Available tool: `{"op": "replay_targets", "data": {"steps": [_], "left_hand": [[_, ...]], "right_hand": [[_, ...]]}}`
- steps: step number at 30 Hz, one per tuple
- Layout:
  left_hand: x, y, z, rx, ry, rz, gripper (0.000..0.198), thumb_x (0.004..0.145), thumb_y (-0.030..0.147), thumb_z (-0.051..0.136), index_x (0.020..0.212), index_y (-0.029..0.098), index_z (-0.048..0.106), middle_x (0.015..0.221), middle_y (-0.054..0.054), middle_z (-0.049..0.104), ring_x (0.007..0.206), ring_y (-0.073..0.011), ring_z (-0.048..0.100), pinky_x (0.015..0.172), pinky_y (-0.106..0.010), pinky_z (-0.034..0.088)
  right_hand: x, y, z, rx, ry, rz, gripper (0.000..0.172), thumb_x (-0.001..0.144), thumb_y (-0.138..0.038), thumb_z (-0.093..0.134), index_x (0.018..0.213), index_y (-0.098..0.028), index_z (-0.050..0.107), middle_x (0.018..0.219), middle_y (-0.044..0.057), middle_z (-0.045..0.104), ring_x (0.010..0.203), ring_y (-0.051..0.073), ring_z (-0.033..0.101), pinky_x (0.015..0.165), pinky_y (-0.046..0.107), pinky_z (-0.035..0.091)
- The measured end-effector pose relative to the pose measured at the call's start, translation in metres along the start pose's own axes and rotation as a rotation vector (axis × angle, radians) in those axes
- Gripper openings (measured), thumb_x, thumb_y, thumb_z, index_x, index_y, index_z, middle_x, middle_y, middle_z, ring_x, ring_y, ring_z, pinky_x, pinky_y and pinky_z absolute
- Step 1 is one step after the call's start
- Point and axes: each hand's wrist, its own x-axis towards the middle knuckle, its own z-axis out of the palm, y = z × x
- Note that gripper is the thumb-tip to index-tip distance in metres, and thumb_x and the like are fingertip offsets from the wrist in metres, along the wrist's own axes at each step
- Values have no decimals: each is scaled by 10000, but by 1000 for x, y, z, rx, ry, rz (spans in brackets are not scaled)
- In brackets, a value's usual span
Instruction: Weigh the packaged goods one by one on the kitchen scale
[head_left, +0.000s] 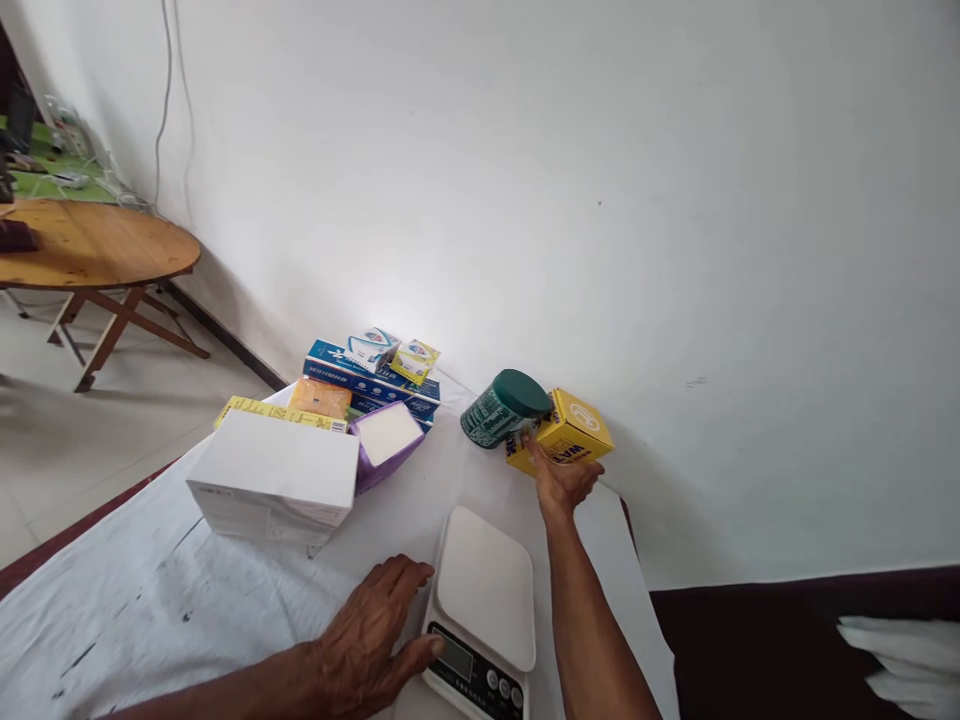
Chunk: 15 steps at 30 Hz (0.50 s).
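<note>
My right hand (566, 475) reaches to the back of the table, its fingers and thumb spanning the near side of a yellow box (581, 425) with dark lettering. Just left of that box, a dark green jar (504, 408) with a green lid stands close against it. My left hand (375, 630) rests at the left side of a white digital kitchen scale (486, 590), fingers stretched out and thumb by its display. Nothing lies on the scale's plate. Part of the yellow box is hidden by my right hand and the jar.
On the left stand a white box (277, 470), a purple pack (386, 440), an orange pack (321, 398) and blue boxes (371, 382) with two small cartons on top. A white cloth (247, 610) covers the table against the wall. A round wooden table (105, 240) stands farther left.
</note>
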Motion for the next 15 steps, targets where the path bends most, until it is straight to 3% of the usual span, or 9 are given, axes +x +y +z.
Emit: {"op": "replay_targets", "data": {"steps": [6, 8, 10, 12, 15], "left_hand": [[3, 13, -12, 25, -50, -21, 489, 989, 324, 543, 1436, 193, 394, 1271, -147, 581, 1170, -297, 560, 1065, -493, 479], [5, 14, -12, 39, -63, -30, 487, 971, 303, 560, 1419, 193, 407, 1252, -142, 582, 1145, -299, 557, 1044, -491, 481], [6, 14, -12, 48, -96, -50, 497, 945, 288, 591, 1401, 194, 416, 1234, -132, 583, 1116, -291, 554, 1023, -476, 489], [7, 13, -11, 52, -124, -73, 492, 921, 284, 617, 1370, 197, 434, 1206, -118, 589, 1085, -282, 557, 1007, -467, 496], [4, 9, -7, 29, -96, -74, 504, 896, 319, 635, 1351, 206, 450, 1210, -120, 597, 1098, -295, 576, 1006, -484, 502]], "right_hand": [[-41, -16, -42, 38, -46, -149, 1007, 569, -588, 832, 1378, -147, 422, 1453, 318, 414, 1390, 531, 356, 1121, 640, 353], [-72, -34, -60, 138, -23, -315, 848, 698, -591, 754, 1388, -224, 425, 1503, 243, 387, 1382, 472, 399, 1098, 625, 411], [-112, -58, -74, 238, -80, -445, 632, 797, -547, 708, 1337, -320, 470, 1472, 126, 464, 1364, 385, 459, 1071, 575, 475], [-153, -83, -81, 358, -314, -508, 496, 829, -505, 712, 1249, -305, 539, 1344, 72, 577, 1285, 326, 549, 1061, 532, 501], [-206, -114, -76, 384, -829, -618, 694, 758, -473, 807, 1349, -260, 512, 1439, 91, 543, 1313, 303, 540, 1089, 508, 482]]}}
